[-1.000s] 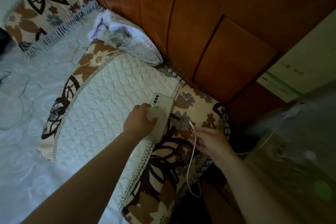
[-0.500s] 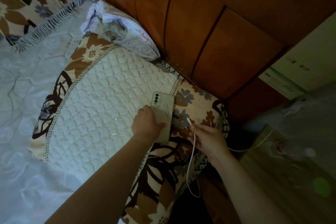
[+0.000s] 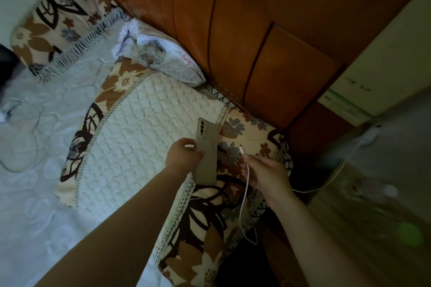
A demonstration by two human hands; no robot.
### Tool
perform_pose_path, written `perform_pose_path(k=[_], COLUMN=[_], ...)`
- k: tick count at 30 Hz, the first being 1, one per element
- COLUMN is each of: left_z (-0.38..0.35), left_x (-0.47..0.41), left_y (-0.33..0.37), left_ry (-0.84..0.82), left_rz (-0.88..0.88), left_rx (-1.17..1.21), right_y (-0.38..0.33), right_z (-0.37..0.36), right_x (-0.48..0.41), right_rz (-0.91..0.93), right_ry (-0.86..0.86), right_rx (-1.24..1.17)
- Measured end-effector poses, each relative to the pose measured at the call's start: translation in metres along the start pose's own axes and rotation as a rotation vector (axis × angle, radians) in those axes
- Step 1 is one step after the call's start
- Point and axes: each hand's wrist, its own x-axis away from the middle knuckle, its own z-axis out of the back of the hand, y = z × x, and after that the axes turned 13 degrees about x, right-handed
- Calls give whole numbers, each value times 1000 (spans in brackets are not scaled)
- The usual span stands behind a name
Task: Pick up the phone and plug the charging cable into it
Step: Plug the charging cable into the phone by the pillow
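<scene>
A beige phone (image 3: 207, 147) shows its back, camera end pointing away from me, over the right part of a quilted floral pillow (image 3: 140, 137). My left hand (image 3: 184, 155) grips its left edge, thumb across the back; its right side looks lifted off the pillow. Just right of the phone, my right hand (image 3: 263, 173) pinches a white charging cable (image 3: 245, 193) close to its plug (image 3: 241, 148), which points up and stands a short gap from the phone. The cable hangs down in a loop and runs off to the right.
A wooden headboard (image 3: 245, 37) runs behind the pillows. A crumpled cloth (image 3: 161, 58) lies against it, and a second floral pillow (image 3: 60, 23) sits at the far left. A thin wire (image 3: 35, 137) lies on the pale sheet. A nightstand (image 3: 373, 205) stands at right.
My left hand has tilted the phone up on its edge, so it looks narrower. My right hand has kept the cable plug beside it with little movement.
</scene>
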Motion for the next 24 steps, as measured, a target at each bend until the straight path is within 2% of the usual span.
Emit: perform_pose_path(k=[4, 8, 16, 24], left_z=[10, 19, 36, 39], left_x=[23, 49, 83, 99], left_y=[21, 49, 90, 97], left_ry=[19, -93, -208, -216], left_rz=[167, 212, 107, 113], left_rx=[439, 767, 930, 964], right_y=[-17, -35, -60, -66], right_z=[7, 14, 16, 9], right_x=[25, 52, 99, 108], right_rz=[53, 122, 287, 359], right_ry=[-24, -86, -219, -177], right_rx=[-2, -3, 142, 243])
